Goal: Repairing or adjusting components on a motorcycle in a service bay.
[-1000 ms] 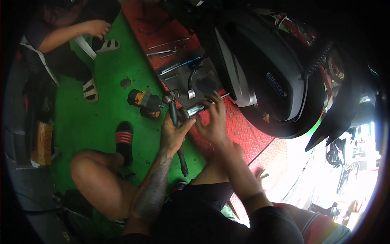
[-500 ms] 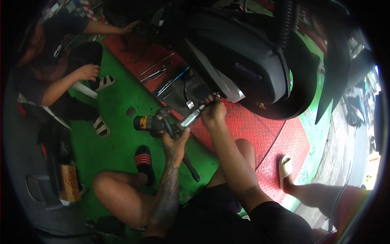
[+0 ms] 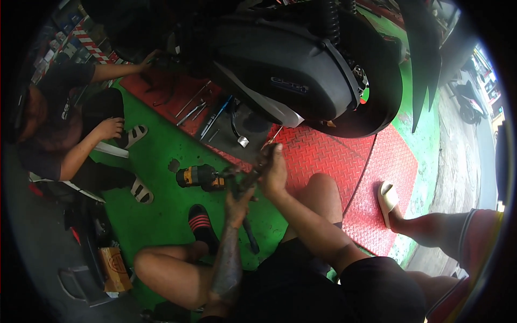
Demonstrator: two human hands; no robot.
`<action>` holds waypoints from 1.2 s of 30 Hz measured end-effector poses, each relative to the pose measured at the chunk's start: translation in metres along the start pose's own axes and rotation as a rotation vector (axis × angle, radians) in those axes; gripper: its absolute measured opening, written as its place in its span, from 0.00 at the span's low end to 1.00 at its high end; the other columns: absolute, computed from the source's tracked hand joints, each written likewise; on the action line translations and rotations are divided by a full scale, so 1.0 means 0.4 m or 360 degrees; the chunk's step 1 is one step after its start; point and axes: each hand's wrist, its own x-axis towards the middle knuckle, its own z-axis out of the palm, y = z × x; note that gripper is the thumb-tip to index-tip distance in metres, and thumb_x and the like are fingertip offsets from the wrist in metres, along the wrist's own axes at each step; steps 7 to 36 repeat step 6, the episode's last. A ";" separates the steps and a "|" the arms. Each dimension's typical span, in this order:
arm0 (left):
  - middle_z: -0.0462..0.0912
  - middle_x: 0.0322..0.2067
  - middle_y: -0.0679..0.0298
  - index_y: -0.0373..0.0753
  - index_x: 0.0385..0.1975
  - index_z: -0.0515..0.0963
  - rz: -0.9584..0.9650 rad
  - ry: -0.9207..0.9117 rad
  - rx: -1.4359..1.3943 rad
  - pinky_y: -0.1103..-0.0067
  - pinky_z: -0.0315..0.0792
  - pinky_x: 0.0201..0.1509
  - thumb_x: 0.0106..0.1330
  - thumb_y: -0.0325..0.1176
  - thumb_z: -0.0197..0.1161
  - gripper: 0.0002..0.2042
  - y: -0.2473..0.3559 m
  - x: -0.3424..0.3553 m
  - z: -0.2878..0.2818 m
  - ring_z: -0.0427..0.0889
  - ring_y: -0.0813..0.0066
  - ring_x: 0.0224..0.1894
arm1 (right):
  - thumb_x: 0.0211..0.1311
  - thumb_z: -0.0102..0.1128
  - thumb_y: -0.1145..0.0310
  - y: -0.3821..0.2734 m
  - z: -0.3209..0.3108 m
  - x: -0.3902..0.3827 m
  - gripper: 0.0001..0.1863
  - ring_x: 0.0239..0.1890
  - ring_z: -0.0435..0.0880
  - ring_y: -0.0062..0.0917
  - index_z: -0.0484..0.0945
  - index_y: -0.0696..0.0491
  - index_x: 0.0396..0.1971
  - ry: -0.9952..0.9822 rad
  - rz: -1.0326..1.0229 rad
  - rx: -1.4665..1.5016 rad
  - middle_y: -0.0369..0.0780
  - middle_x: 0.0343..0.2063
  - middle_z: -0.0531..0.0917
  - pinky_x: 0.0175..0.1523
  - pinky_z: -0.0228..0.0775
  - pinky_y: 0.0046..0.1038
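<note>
My left hand is closed around a hammer; its dark handle sticks out below and its head lies near my thumb. The fingers also meet the lower end of a metal cylindrical tool, blurred here. My right hand is wrapped about the upper part of that tool, hiding much of it. A thin rod shows just beyond my right fingertips, below the scooter's grey-black side cover. Left of my left hand, a black and yellow cordless power tool lies on the green floor.
Wrenches and rods lie on the red ramp plate, near a dark lever with a metal end. At left a seated co-worker reaches toward the scooter. Another person's sandalled foot stands at right. A cardboard box is at lower left.
Both hands have moved slightly down, and the metal tool has turned between them, its bright side no longer showing. The view has shifted, so the scooter appears further left and higher.
</note>
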 end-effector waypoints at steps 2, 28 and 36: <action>0.85 0.33 0.65 0.40 0.49 0.72 -0.0151 -0.0088 0.0195 0.84 0.65 0.16 0.67 0.37 0.70 0.17 -0.047 0.011 0.027 0.83 0.80 0.22 | 0.75 0.41 0.34 -0.028 -0.082 0.013 0.28 0.25 0.65 0.18 0.68 0.45 0.32 0.0041 -0.0007 -0.0219 0.30 0.23 0.65 0.32 0.60 0.24; 0.87 0.39 0.62 0.40 0.52 0.73 -0.0172 -0.0340 0.1081 0.68 0.79 0.35 0.65 0.45 0.71 0.22 -0.125 0.042 0.053 0.88 0.64 0.35 | 0.78 0.34 0.36 -0.102 -0.230 0.057 0.30 0.12 0.55 0.14 0.63 0.46 0.23 -0.0079 0.0132 -0.0553 0.29 0.18 0.62 0.17 0.47 0.21; 0.87 0.39 0.62 0.40 0.52 0.73 -0.0172 -0.0340 0.1081 0.68 0.79 0.35 0.65 0.45 0.71 0.22 -0.125 0.042 0.053 0.88 0.64 0.35 | 0.78 0.34 0.36 -0.102 -0.230 0.057 0.30 0.12 0.55 0.14 0.63 0.46 0.23 -0.0079 0.0132 -0.0553 0.29 0.18 0.62 0.17 0.47 0.21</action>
